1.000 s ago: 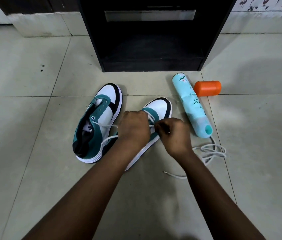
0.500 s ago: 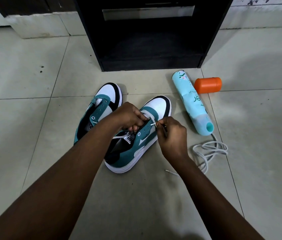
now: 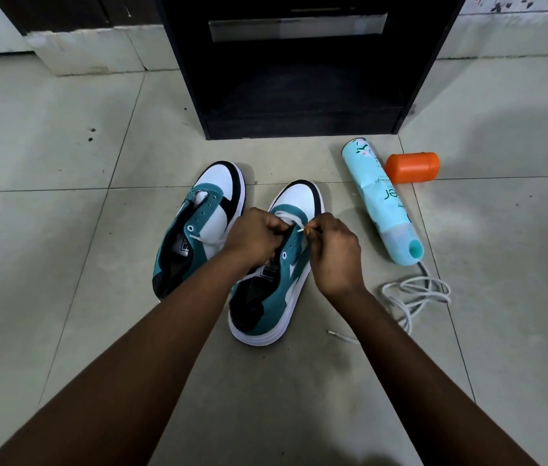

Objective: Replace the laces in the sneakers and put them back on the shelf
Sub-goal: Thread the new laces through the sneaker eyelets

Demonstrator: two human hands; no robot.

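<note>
Head view: left hand (image 3: pixel 255 237) curls round the eyelet flap of the right-side sneaker (image 3: pixel 274 274); right hand (image 3: pixel 335 253) pinches the white lace tip (image 3: pixel 300 230) there. Its tongue is hidden. Beside it lie the other sneaker (image 3: pixel 195 227), a spare lace (image 3: pixel 415 290), a spray can (image 3: pixel 385 203), an orange cap (image 3: pixel 412 167); beyond, the black shelf (image 3: pixel 303 126)

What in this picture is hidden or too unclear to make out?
- Head view: the lacing on the right sneaker, covered by the left hand and right hand.
- The name on the spray can, partly turned away.
- The inside of the black shelf, too dark, its top cut by the frame edge.
- Part of the loose lace, behind the right forearm.
</note>
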